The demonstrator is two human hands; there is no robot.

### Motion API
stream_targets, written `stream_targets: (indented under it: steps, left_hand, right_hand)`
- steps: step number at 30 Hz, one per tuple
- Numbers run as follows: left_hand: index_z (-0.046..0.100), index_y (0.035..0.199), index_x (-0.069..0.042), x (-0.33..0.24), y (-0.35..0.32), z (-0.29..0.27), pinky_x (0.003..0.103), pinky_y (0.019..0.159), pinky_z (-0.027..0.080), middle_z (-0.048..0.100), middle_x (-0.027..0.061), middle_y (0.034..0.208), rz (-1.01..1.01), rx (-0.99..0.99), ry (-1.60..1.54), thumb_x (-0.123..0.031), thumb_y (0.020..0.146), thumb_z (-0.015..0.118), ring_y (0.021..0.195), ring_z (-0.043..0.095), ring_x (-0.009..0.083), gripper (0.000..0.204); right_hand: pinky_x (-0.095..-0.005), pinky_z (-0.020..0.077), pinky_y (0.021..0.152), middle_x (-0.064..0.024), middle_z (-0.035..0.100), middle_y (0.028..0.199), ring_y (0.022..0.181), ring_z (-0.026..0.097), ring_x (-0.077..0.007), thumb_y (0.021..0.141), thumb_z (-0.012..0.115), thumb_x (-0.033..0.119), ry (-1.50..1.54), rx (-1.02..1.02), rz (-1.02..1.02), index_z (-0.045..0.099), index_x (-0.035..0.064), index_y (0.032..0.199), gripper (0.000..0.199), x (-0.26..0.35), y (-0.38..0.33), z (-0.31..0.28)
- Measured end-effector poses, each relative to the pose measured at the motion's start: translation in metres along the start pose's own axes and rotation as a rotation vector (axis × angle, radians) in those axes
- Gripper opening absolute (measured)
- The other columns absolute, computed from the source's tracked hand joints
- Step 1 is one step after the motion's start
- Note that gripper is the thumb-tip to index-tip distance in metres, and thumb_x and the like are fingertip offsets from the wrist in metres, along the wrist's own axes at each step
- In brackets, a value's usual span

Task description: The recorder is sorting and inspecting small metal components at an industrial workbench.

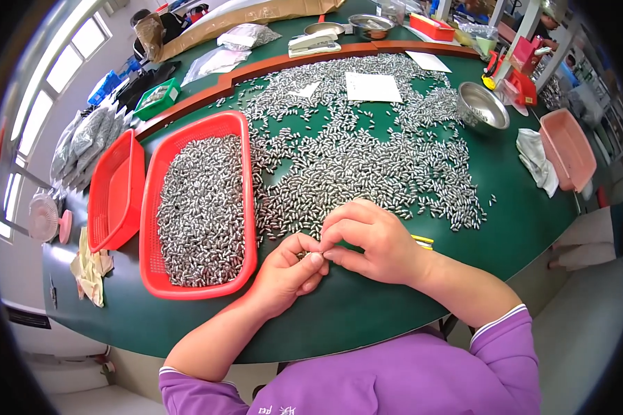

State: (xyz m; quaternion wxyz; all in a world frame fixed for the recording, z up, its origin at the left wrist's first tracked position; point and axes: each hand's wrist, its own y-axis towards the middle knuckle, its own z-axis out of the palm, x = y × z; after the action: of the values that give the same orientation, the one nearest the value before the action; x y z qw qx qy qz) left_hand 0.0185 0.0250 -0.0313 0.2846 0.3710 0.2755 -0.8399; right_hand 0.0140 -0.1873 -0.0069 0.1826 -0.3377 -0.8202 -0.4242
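the bare left hand (pixel 287 273) and bare right hand (pixel 377 242) meet at their fingertips, curled narrow (what they pinch, if anything, i cannot tell). small shiny silver metallic pellets (pixel 367 166) lie scattered beyond them on the dark green tabletop (pixel 339 318) and heaped in the red plastic mesh basket (pixel 194 290) to the left.

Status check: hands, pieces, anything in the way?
Left hand and right hand meet at fingertips; anything held, unclear. Silver pieces spread ahead on green table. Red basket left of hands, not in between.
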Motion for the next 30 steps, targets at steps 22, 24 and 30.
stream_targets:
  steps: [22, 24, 30]
  left_hand:
    - [0.050, 0.102, -0.008, 0.0009, -0.0023, 0.0018, 0.019, 0.051, 0.033, 0.056, 0.0026, 0.080, 0.020, -0.007, 0.102, -0.018, 0.102, 0.052, 0.058, 0.043, 0.0057, 0.010]
    - [0.050, 0.102, -0.008, 0.0011, -0.0023, 0.0016, 0.018, 0.051, 0.034, 0.056, 0.0026, 0.080, 0.018, -0.004, 0.106, -0.018, 0.102, 0.052, 0.058, 0.043, 0.0057, 0.010]
    - [0.050, 0.102, -0.009, 0.0013, -0.0019, 0.0009, 0.019, 0.051, 0.033, 0.056, 0.0026, 0.080, 0.014, 0.001, 0.086, -0.019, 0.102, 0.052, 0.058, 0.043, 0.0056, 0.010]
  right_hand:
    - [-0.0350, 0.0508, 0.081, -0.0050, 0.063, 0.095, 0.092, 0.062, -0.0241, 0.082, 0.069, 0.016, 0.163, 0.094, 0.109, 0.065, 0.0097, 0.090, 0.011, -0.0030, -0.0007, -0.0023]
    - [-0.0352, 0.0509, 0.081, -0.0052, 0.063, 0.096, 0.092, 0.062, -0.0244, 0.082, 0.069, 0.017, 0.154, 0.094, 0.111, 0.064, 0.0096, 0.090, 0.012, -0.0029, -0.0011, -0.0017]
    - [-0.0360, 0.0509, 0.081, -0.0056, 0.064, 0.097, 0.093, 0.062, -0.0253, 0.084, 0.068, 0.019, 0.141, 0.092, 0.088, 0.064, 0.0092, 0.090, 0.012, -0.0023, -0.0010, -0.0030]
